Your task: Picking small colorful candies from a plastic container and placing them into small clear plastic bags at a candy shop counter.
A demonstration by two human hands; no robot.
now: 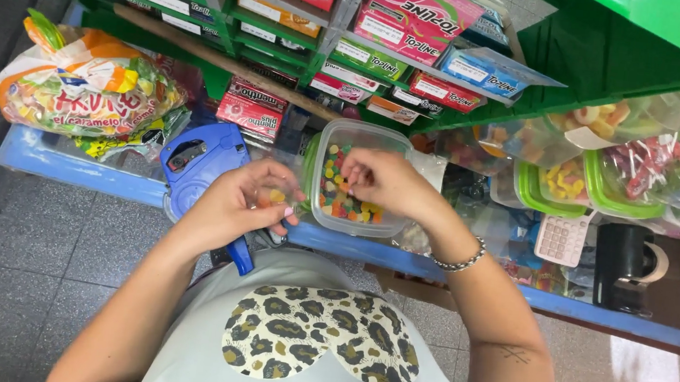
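Two bare hands work over a clear plastic tub of mixed coloured candies [353, 180] that sits on the blue worktop [68, 163], just right of a blue price-labelling gun [201, 165]. The right hand [386, 183] reaches into the tub from the right, its fingers [350, 170] bunched together over the sweets; whether they pinch one is hard to tell. The left hand [235, 206] hovers just left of the tub, fingers curled around a small clear bag [273, 193] holding what looks like a few candies. A beaded bracelet [462, 259] circles the right wrist. Far left on the worktop lies a large bag of wrapped sweets [88, 88]. A pink calculator [564, 237] rests to the right.
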